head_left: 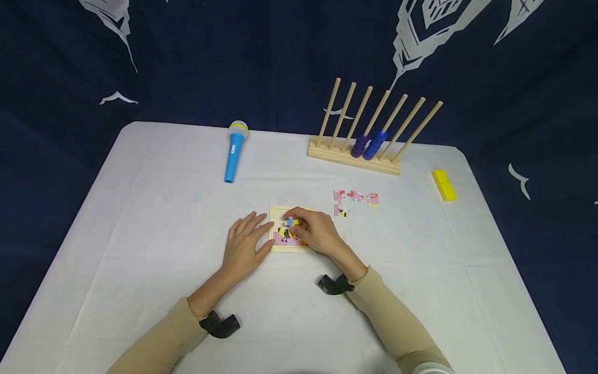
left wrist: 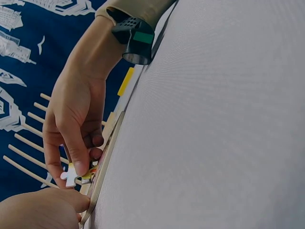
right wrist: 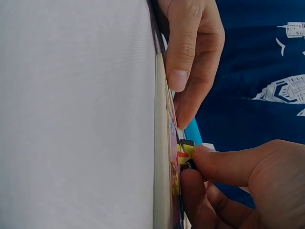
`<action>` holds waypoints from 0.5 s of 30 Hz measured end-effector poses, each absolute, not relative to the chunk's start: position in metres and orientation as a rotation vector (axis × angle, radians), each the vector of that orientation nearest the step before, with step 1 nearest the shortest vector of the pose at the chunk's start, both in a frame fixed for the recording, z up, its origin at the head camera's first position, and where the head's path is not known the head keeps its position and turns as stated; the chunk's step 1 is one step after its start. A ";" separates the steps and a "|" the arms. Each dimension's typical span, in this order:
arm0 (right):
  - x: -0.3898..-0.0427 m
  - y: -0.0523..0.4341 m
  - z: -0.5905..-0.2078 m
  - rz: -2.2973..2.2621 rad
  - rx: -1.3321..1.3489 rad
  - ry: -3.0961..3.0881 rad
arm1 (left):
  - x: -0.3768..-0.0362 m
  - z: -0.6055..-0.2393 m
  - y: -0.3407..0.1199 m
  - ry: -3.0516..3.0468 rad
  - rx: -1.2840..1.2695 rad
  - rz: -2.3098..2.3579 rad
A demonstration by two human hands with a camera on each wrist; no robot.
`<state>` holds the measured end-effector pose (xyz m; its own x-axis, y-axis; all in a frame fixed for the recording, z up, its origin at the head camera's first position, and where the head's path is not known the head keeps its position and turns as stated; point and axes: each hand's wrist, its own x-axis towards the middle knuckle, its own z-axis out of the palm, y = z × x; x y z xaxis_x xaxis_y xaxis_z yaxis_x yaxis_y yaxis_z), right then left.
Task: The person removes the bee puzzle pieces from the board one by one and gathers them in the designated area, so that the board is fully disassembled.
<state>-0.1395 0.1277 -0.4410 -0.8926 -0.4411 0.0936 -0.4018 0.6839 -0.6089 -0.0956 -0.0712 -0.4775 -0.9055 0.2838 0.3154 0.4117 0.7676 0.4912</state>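
Observation:
A shallow wooden puzzle tray (head_left: 289, 249) lies on the table, its lower part filled with pink, yellow and black picture pieces. Over it my right hand (head_left: 318, 229) pinches a jigsaw piece (head_left: 290, 222) between thumb and fingers; blue and yellow show on it. In the left wrist view the piece (left wrist: 71, 175) stands tilted close over the tray, pale underside showing. My left hand (head_left: 245, 246) has its fingers spread, with thumb and forefinger against the tray's left edge. Right of the tray lie several loose pink pieces (head_left: 356, 196).
A blue toy microphone (head_left: 235, 156) lies at the back. Behind the loose pieces is a wooden peg stand (head_left: 345, 158) with upright rods and purple and blue beads. A yellow block (head_left: 444, 185) sits near the right edge. Dark patterned cloth (head_left: 196, 62) hangs behind the table.

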 end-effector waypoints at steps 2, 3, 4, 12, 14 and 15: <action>-0.139 0.128 -0.441 -1.008 -0.710 2.829 | -0.096 -0.477 -0.071 -2.741 -0.547 -0.837; -0.139 0.128 -0.441 -1.014 -0.710 2.828 | -0.096 -0.477 -0.071 -2.742 -0.547 -0.836; -0.139 0.128 -0.441 -1.021 -0.709 2.829 | -0.096 -0.477 -0.071 -2.743 -0.546 -0.834; -0.139 0.131 -0.433 -1.163 -0.665 2.719 | -0.096 -0.477 -0.071 -2.743 -0.544 -0.830; -0.140 0.135 -0.428 -1.241 -0.645 2.655 | -0.096 -0.477 -0.070 -2.743 -0.542 -0.832; -0.141 0.138 -0.425 -1.286 -0.632 2.619 | -0.096 -0.478 -0.070 -2.743 -0.543 -0.836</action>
